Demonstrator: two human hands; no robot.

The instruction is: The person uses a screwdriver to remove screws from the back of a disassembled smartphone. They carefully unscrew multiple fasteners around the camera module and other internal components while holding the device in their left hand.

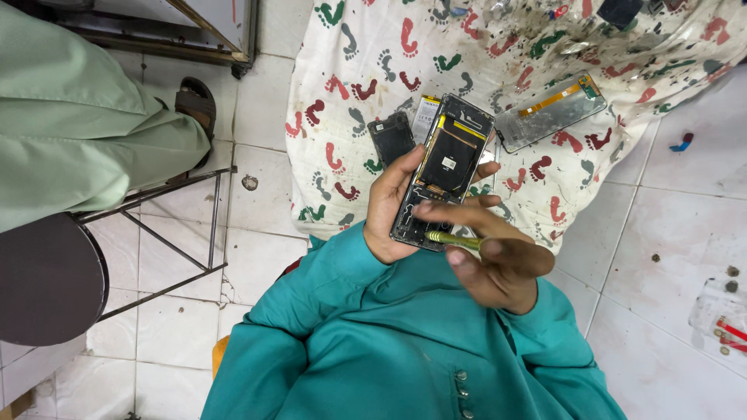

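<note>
Phone chassis [442,171], back off, sits in the left hand [389,204] above the footprint cloth [366,70]; right hand [498,260] pinches a yellow-handled screwdriver [455,239] at its lower end. A slipping tip could gouge the exposed board or fling a screw onto the cloth.

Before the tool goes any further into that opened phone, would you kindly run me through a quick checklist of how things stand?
1. Phone held firmly: ok. The left hand wraps the opened smartphone from its side, back cover off.
2. Tool gripped: ok. The right hand pinches a yellow-green screwdriver.
3. Tip placement: ok. It meets the phone's lower edge; exact screw cannot tell.
4. Loose parts out of the way: ok. The detached display panel and small dark part lie apart on the footprint-patterned cloth.
5. Removed screws accounted for: cannot tell.
</note>
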